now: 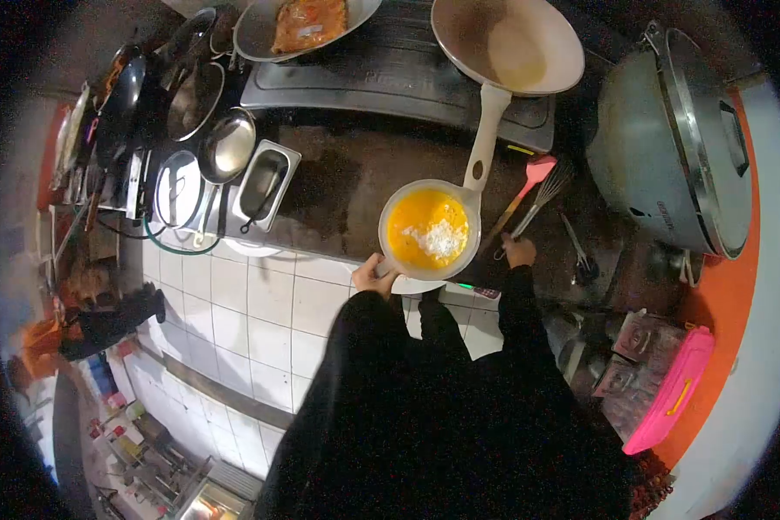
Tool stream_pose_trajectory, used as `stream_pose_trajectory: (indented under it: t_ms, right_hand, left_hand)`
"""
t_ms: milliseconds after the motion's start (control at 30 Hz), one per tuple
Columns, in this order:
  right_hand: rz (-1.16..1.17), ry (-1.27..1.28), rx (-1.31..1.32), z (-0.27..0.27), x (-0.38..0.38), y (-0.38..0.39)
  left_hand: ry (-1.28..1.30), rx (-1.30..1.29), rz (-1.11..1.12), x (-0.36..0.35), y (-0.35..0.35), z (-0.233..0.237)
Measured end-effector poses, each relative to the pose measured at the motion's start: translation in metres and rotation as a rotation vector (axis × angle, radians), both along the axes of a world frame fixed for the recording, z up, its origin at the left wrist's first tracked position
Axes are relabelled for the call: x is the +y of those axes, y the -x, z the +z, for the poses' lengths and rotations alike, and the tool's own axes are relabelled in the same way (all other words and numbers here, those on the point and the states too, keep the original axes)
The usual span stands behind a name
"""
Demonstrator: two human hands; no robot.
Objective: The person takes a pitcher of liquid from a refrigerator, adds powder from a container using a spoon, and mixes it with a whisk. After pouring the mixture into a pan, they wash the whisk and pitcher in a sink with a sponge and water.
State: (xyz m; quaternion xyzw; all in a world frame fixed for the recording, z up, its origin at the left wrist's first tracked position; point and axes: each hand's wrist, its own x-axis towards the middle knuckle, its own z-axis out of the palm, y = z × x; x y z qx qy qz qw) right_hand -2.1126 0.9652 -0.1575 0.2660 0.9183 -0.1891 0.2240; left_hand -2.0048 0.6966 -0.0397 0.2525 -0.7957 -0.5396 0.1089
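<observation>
Holding bowl (383,227) at counter (338,173) edge: left hand (374,276) grip pinching rim; right hand (518,251) grip closed on whisk (542,195) handle. Eggs (414,218) look beaten; white powder (443,239) unmixed on top. Stirring in, pouring into oiled pan (466,33) seemingly left.

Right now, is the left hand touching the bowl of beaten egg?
Touching. The head view shows the left hand gripping the near rim of the bowl of beaten egg, with no gap.

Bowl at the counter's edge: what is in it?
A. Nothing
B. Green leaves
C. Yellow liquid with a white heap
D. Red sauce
C: the bowl, gripped by the left hand, holds yellow liquid with a white heap; the right hand grips a whisk.
</observation>
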Motion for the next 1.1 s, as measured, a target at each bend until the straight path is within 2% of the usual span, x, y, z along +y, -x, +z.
stream_pose_trajectory:
  t_ms: [33, 67, 100, 167, 200, 233, 267, 300, 400, 433, 467, 533, 567, 667, 733, 767, 800, 833, 867, 933, 967, 1033, 1067, 1100]
  right_hand:
    - [-0.016, 0.172, 0.170, 0.006, 0.005, -0.008]
    - [-0.030, 0.342, 0.347, 0.020, 0.007, -0.012]
    - [-0.324, 0.533, 0.322, 0.043, 0.000, -0.019]
    - [-0.208, 0.667, 0.308, -0.013, 0.053, -0.038]
    - [-0.478, 1.003, 0.277, 0.061, 0.034, -0.044]
    - [-0.604, 0.922, 0.356, 0.087, 0.024, -0.053]
    - [-0.457, 0.972, 0.302, 0.096, 0.042, -0.061]
    - [-0.345, 0.729, 0.363, 0.109, 0.049, -0.071]
    - [-0.387, 0.704, 0.542, 0.125, 0.070, -0.095]
    - [-0.090, 0.407, 0.672, 0.113, 0.099, -0.100]
    - [-0.125, 0.248, 0.629, 0.180, 0.058, -0.086]
    - [0.018, 0.138, 0.842, 0.180, 0.067, -0.081]
    - [0.019, 0.138, 0.842, 0.186, 0.055, -0.074]
    - [-0.055, 0.111, 0.998, 0.194, 0.002, -0.032]
    - [-0.116, 0.607, 1.288, 0.168, -0.023, -0.010]
    - [-0.108, 0.603, 1.291, 0.149, -0.029, -0.002]
    - [-0.193, 0.592, 1.426, 0.125, -0.034, 0.006]
    - [-0.281, 0.581, 1.560, 0.114, -0.036, 0.013]
    - [-0.276, 0.581, 1.562, 0.119, -0.038, 0.018]
    - [-0.858, 0.416, 1.630, 0.147, -0.044, 0.026]
    - [-0.820, 0.219, 1.527, 0.189, -0.059, 0.019]
    - [-0.449, 0.200, 1.690, 0.202, -0.025, -0.013]
    - [-0.921, 0.364, 1.533, 0.255, -0.060, -0.023]
    - [-0.276, 0.253, 1.649, 0.224, -0.014, -0.052]
  left_hand:
    - [0.201, 0.035, 0.010, -0.005, -0.001, -0.011]
    - [0.080, -0.041, 0.003, -0.011, 0.000, -0.005]
    - [0.092, 0.041, 0.010, -0.013, 0.001, -0.002]
    - [0.101, 0.121, 0.020, -0.022, 0.002, 0.002]
    - [0.081, 0.082, 0.003, -0.029, 0.003, 0.004]
    - [0.059, 0.038, -0.018, -0.040, 0.002, 0.005]
    - [0.061, 0.037, -0.014, -0.044, 0.003, 0.006]
    - [0.063, 0.048, -0.014, -0.054, 0.003, 0.004]
    - [-0.008, 0.123, 0.002, -0.085, 0.013, 0.000]
    - [0.008, 0.112, 0.001, -0.091, 0.017, 0.003]
    - [0.026, 0.098, 0.000, -0.096, 0.021, 0.006]
    - [0.062, 0.101, -0.017, -0.111, 0.030, 0.006]
    - [0.100, 0.101, -0.034, -0.118, 0.034, 0.007]
    - [0.119, 0.089, -0.102, -0.136, 0.044, -0.005]
    - [0.089, 0.119, -0.110, -0.139, 0.053, 0.001]
    - [0.060, 0.165, -0.126, -0.142, 0.058, -0.001]
    - [0.032, 0.213, -0.139, -0.143, 0.062, -0.002]
    - [0.059, 0.186, -0.151, -0.144, 0.065, 0.003]
    - [0.056, 0.189, -0.148, -0.144, 0.067, 0.006]
    - [0.054, 0.210, -0.181, -0.145, 0.074, 0.011]
    - [0.046, 0.236, -0.177, -0.144, 0.076, 0.004]
    - [0.062, 0.222, -0.188, -0.144, 0.079, -0.002]
    - [0.077, 0.212, -0.186, -0.144, 0.083, -0.004]
    - [0.057, 0.218, -0.198, -0.143, 0.085, -0.007]
